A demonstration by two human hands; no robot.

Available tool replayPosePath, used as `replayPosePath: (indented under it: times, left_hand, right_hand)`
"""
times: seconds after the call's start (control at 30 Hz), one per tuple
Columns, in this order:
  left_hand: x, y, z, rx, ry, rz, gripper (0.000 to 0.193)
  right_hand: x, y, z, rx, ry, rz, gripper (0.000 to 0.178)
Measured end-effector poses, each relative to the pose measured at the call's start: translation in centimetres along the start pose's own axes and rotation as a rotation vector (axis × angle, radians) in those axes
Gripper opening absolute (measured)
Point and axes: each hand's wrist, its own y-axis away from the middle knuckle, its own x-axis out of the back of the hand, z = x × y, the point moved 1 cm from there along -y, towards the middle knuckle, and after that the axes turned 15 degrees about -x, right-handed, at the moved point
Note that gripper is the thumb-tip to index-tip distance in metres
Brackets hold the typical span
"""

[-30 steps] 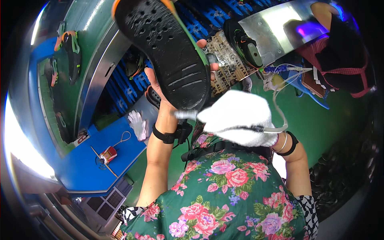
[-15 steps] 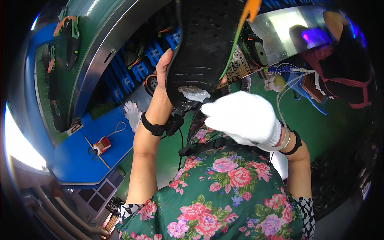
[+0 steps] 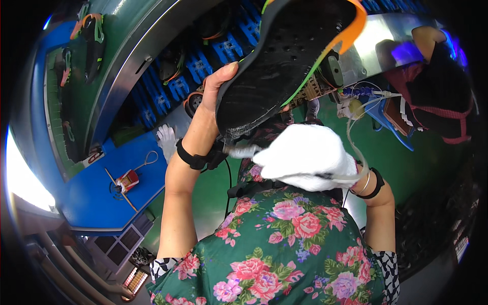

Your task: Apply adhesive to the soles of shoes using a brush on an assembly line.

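My bare left hand [image 3: 218, 86] grips a black shoe sole [image 3: 284, 56] with an orange and green edge. Its thumb lies along the left side, and most of the fingers are hidden beneath. The heel end points toward me and has a wet shine along its rim. My right hand [image 3: 307, 157], in a white knitted glove, is closed round a brush [image 3: 241, 151] with pale wet bristles, just below the heel. The handle is hidden in the glove. A clear tube [image 3: 362, 129] runs down to this hand.
Blue racks [image 3: 198, 68] with shoe parts line the far side behind a metal rail [image 3: 122, 71]. On the left, a blue table [image 3: 96, 203] bears a red container [image 3: 127, 181], a stick and a white glove [image 3: 166, 140]. Another person [image 3: 432, 86] is at the far right, near a blue stool [image 3: 389, 124].
The sole has tilted, its toe swinging right and its heel rim lifting away from the brush. My right hand has drawn the brush off the heel, down and slightly left.
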Motion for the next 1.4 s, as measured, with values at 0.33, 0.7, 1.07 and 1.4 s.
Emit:
replayPosePath:
  times: [0.33, 0.7, 1.07, 1.4]
  left_hand:
    - [0.8, -0.3, -2.1, -0.009, 0.313, 0.036, 0.083]
    - [0.6, 1.8, -4.3, 0.046, 0.327, -0.117, 0.078]
    - [0.3, 4.9, -0.8, -0.177, 0.467, -0.244, 0.085]
    - [-1.2, 5.9, 0.0, -0.163, 0.669, -0.486, 0.081]
  right_hand:
    - [2.1, -0.5, 0.3, -0.236, -0.132, 0.235, 0.013]
    - [5.5, -3.1, 0.5, 0.132, 0.697, 0.325, 0.034]
    - [4.7, 1.2, -1.8, -0.271, -0.784, 0.353, 0.019]
    - [1.6, 6.8, 4.0, -0.499, -1.085, 0.458, 0.012]
